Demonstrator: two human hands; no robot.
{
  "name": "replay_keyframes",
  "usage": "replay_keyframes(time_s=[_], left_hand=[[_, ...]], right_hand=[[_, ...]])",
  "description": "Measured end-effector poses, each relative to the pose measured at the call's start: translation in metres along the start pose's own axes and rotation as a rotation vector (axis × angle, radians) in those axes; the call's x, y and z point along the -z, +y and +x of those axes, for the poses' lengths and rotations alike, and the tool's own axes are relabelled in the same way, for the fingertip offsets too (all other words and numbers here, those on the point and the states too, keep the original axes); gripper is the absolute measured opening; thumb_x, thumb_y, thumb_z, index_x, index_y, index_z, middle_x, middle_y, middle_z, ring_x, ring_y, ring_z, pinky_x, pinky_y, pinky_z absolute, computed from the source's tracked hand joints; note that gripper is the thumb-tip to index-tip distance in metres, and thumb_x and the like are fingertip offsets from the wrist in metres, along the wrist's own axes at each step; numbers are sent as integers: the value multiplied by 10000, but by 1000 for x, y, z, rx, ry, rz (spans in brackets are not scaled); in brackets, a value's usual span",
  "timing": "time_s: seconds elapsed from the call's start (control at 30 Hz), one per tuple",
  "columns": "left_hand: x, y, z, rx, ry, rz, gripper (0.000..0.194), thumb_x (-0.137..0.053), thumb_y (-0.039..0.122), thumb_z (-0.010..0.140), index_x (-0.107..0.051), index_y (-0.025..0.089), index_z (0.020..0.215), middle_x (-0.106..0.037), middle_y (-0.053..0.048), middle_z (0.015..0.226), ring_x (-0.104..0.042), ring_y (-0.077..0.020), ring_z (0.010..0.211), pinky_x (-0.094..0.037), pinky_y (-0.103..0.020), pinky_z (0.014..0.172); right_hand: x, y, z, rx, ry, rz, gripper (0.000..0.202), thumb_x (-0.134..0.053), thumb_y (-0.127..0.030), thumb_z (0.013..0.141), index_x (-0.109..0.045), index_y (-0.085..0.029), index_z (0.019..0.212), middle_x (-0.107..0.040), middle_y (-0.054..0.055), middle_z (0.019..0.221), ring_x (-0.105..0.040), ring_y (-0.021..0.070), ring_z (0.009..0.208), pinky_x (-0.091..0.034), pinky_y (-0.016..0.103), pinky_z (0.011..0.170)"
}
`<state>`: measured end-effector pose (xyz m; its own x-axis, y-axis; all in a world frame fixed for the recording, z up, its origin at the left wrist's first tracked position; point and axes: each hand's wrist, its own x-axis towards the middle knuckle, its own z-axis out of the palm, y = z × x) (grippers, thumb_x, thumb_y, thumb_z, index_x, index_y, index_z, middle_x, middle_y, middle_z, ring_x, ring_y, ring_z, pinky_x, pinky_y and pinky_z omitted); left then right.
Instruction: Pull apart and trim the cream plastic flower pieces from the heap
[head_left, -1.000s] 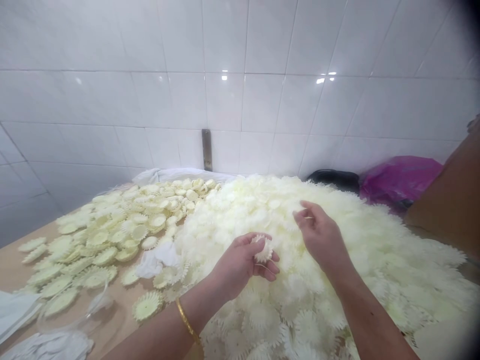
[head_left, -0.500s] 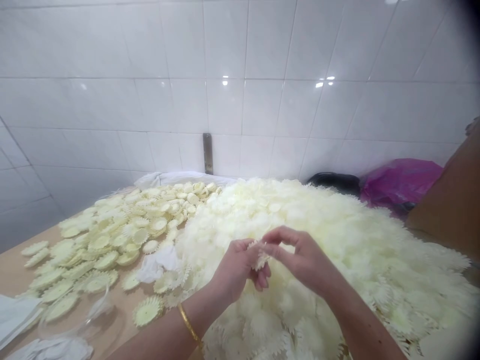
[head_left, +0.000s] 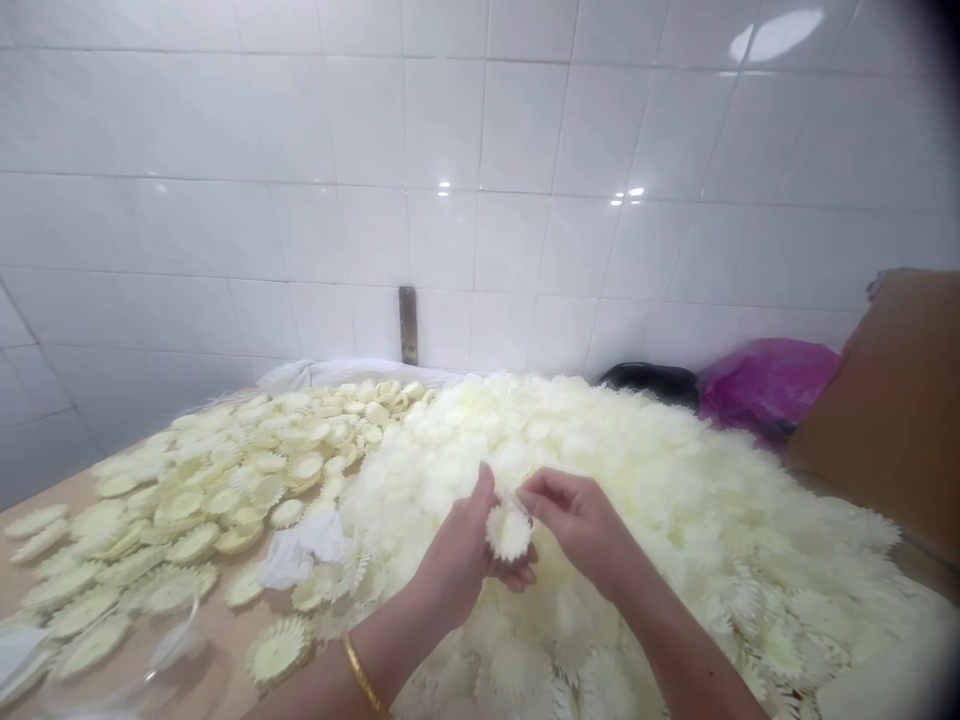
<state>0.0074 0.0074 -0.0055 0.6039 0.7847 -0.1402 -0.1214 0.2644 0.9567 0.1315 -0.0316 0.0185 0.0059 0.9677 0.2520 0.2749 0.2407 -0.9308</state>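
A small pale cream disc [head_left: 509, 530] with a toothed rim rests in my left hand [head_left: 459, 555], its face turned toward me. My left thumb points up beside it, and the fingers curl beneath. At the disc's upper right edge, the thumb and index finger of my right hand [head_left: 581, 525] are pinched together against the rim. Both hands are above a large heap of pale, thin toothed pieces [head_left: 637, 460]. To the left, a pile of thicker cream toothed discs [head_left: 247, 470] covers part of the brown table [head_left: 217, 640].
A crumpled white tissue [head_left: 304, 550] lies between the piles. Clear plastic [head_left: 176, 640] sits at the front left. Along the tiled wall are a black bundle [head_left: 652, 382] and a magenta plastic bag [head_left: 769, 385]. A brown cardboard panel [head_left: 885, 410] stands on the right.
My left thumb has lifted off the disc, whose face now shows openly. My right fingertips stay pinched by its rim. The whole view has shifted slightly.
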Motion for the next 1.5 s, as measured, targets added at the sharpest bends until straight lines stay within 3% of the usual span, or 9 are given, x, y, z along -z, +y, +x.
replay_keyframes(time_s=[0.2,0.47,0.63,0.83,0.93,1.03,1.17,1.4,1.5], left_hand=[[1,0,-2,-68,-69,-14,357,-584,460,693,-551,116,783,-573,-38,612,-545,-104,483,-420,-210,471],[-1,-7,2,-34,-101,-52,263,-554,387,735,-497,133,697,-553,-11,514,-496,-84,376,-360,-187,377],[-1,-6,2,16,-83,-75,251,-534,382,744,-490,138,708,-549,-5,488,-485,-81,350,-345,-180,356],[-2,-3,-3,45,-94,-54,264,-531,376,741,-479,137,642,-530,-9,458,-449,-71,318,-300,-170,327],[-4,-2,-3,40,-108,-142,276,-498,404,761,-520,129,749,-564,-30,554,-512,-94,400,-391,-202,394],[-3,-4,0,47,-167,-210,240,-495,330,772,-535,118,879,-594,-60,650,-564,-117,502,-460,-249,497],[-1,-9,2,-2,-164,-134,176,-553,260,740,-551,94,797,-589,-61,611,-548,-104,469,-434,-214,458],[-1,-10,2,-54,-47,-47,294,-539,415,739,-492,137,653,-536,-7,476,-462,-85,334,-357,-197,352],[0,-8,1,-55,3,17,337,-531,474,723,-488,149,644,-493,17,420,-400,-68,298,-294,-179,319]], right_hand=[[4,7,5,-69,35,139,205,-527,-314,734,-499,-170,592,-519,-30,520,-480,113,476,-398,257,523],[-2,19,8,-57,382,-50,239,-479,-324,745,-440,-180,558,-422,-37,505,-388,107,497,-336,239,496],[-6,22,8,-16,442,-216,240,-455,-309,767,-444,-187,560,-427,-33,499,-388,113,481,-325,234,472],[35,35,15,-108,759,-317,268,-431,-374,779,-473,-180,598,-522,18,533,-509,158,522,-352,247,463],[47,37,17,-82,644,-421,239,-474,-361,748,-572,-160,831,-568,26,634,-548,174,582,-387,265,501],[42,30,14,-27,573,-472,356,-454,-343,757,-558,-158,1043,-607,57,801,-569,181,650,-426,304,586],[34,12,7,15,461,-372,269,-484,-346,753,-632,-158,877,-636,68,827,-580,206,743,-434,335,698],[27,-14,-6,38,62,-305,182,-520,-323,758,-626,-175,761,-630,41,761,-568,180,743,-430,302,702],[22,-15,-7,30,-34,-306,144,-560,-315,739,-615,-184,759,-614,25,743,-562,167,735,-434,293,699]])
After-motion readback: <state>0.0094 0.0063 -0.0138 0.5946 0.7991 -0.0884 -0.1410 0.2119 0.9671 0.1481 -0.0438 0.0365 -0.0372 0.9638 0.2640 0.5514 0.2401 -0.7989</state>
